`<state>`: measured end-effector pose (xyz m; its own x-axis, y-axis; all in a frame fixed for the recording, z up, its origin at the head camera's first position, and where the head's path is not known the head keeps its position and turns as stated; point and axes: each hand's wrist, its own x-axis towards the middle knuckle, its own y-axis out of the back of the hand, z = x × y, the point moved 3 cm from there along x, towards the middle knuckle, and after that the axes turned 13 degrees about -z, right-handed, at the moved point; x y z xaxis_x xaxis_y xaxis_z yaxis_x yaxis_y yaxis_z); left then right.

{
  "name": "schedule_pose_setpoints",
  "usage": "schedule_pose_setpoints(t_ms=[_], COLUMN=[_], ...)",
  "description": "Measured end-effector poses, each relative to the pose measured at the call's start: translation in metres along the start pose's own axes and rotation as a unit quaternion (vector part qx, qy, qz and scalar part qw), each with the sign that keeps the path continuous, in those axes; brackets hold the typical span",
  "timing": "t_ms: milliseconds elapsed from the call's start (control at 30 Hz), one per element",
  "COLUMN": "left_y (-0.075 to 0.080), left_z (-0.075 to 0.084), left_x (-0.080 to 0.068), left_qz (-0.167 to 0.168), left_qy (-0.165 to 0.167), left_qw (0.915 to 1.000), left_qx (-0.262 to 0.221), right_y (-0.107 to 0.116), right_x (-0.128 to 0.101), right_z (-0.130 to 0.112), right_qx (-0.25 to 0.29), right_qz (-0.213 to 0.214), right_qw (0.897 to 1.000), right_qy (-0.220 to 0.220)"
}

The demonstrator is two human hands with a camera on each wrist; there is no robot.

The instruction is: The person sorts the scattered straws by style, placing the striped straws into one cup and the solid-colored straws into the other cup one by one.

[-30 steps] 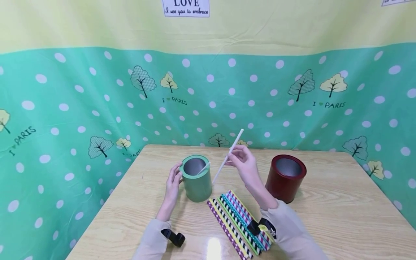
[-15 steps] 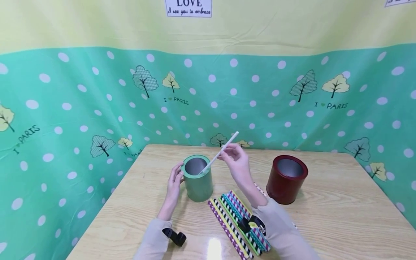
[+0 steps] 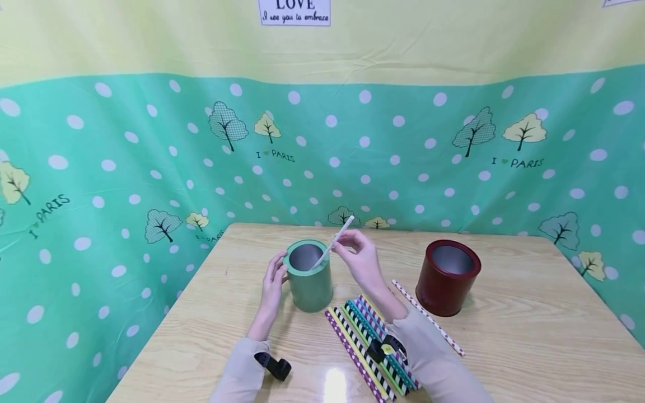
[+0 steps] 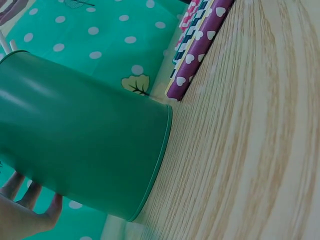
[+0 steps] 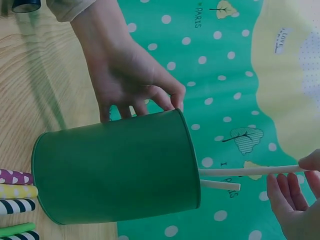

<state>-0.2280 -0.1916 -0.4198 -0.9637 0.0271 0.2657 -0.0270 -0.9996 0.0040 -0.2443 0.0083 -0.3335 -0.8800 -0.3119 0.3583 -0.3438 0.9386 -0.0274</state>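
On the table (image 3: pixel 529 324), the right can (image 3: pixel 443 288) is set at three o'clock from the left can (image 3: pixel 311 291). A held straw (image 3: pixel 340 230) is leaned in the left can's mouth, its top turned between one and two; beside it a second straw (image 5: pixel 220 185) is lodged. The left can is touched at nine by the left hand (image 3: pixel 272 278); between two and three, the held straw is pinched by the right hand (image 3: pixel 359 258). The pile (image 3: pixel 365 341) is laid between four and five; a lone straw (image 3: pixel 430 319), at the right can's seven. Behind, at twelve, a curtain (image 3: pixel 327 140) is hung.
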Motion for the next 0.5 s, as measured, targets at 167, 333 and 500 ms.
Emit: schedule_pose_setpoints(t_ms=[167,333,500], left_y=[-0.003,-0.002,0.003], left_z=[0.008,0.005,-0.008], left_x=[-0.003,-0.001,0.003], left_qz=[-0.003,-0.003,0.001], left_qy=[0.003,0.003,-0.002], left_qw=[1.0000,1.0000,1.0000], left_qx=[0.002,0.005,-0.003], right_y=[0.001,0.006,0.016], right_x=[0.000,-0.004,-0.010], right_z=[0.005,0.010,0.015], right_qx=[-0.016,-0.046,-0.073], right_qz=[-0.009,-0.025,-0.043], right_qw=[1.000,0.998,0.995], right_qy=[-0.013,-0.026,-0.060])
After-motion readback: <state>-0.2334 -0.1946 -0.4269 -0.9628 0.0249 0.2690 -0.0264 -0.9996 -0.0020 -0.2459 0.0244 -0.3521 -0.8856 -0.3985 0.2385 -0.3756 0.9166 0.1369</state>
